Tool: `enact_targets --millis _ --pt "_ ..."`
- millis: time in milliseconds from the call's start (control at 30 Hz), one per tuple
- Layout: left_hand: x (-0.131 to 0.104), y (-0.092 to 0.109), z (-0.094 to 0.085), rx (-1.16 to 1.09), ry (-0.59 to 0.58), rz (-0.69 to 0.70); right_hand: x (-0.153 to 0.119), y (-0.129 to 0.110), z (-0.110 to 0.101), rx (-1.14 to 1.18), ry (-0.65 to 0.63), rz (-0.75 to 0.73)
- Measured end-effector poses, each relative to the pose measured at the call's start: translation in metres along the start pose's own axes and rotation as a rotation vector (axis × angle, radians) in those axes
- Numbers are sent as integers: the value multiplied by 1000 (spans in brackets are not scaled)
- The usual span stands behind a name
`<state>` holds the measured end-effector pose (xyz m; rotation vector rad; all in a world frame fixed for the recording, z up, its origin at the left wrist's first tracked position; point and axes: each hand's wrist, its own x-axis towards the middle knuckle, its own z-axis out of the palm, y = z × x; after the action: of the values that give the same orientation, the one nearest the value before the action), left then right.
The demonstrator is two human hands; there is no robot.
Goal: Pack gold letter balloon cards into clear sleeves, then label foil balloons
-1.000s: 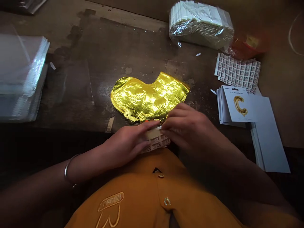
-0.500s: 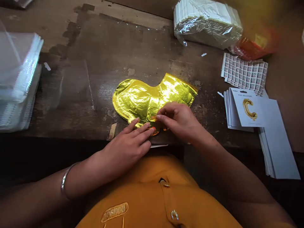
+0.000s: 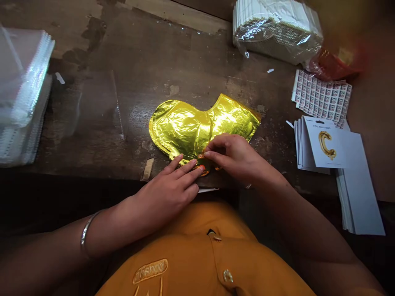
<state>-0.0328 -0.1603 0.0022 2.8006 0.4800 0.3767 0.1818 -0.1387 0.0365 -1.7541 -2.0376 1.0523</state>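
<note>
While the gold foil balloon (image 3: 188, 125) lies beneath left grip (image 3: 169, 188), fingers apart | right grip (image 3: 239, 156): thumb and forefinger together, touching balloon

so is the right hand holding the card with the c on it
No, the right hand is at the gold foil, while the card lies apart, untouched by either hand.

I make it one gold foil (image 3: 188, 123) on the worktop (image 3: 191, 68), one loose clear bag (image 3: 98, 109), and one pile of clear bags (image 3: 23, 90), too many in it to count. There are three white scraps (image 3: 60, 78), one wrapped pack (image 3: 277, 37), one red container (image 3: 336, 63), at least two sticker sheets (image 3: 322, 96), one bracelet (image 3: 84, 234), and one C card (image 3: 321, 148) with several white cards (image 3: 364, 197) under it, number hidden.
</note>
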Motion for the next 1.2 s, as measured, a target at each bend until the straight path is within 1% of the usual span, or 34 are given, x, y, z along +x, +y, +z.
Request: enact_targets --millis 267,533,667,833,933,1000,1100,1133,1200 --pt "2 0 -4 -23 -8 -5 1 1 1 -50 -11 3" --pt "0 0 -2 -48 -36 -22 2 1 3 -88 -14 0" --pt "0 0 -3 -34 -12 -24 3 1 5 -100 2 -1" --pt "4 -4 -3 59 77 54 3 0 6 -132 33 -15" --pt "6 -7 0 59 33 68 0 -3 7 -159 35 -7" --pt "6 -8 1 50 22 73 -4 -5 9 -233 117 2" --pt "5 -9 4 33 17 81 -6 -4 14 -333 349 38" --pt "4 -9 4 27 6 77 -6 -1 17 -344 400 44" --pt "4 -8 5 17 -18 63 -5 8 20 -349 416 29"
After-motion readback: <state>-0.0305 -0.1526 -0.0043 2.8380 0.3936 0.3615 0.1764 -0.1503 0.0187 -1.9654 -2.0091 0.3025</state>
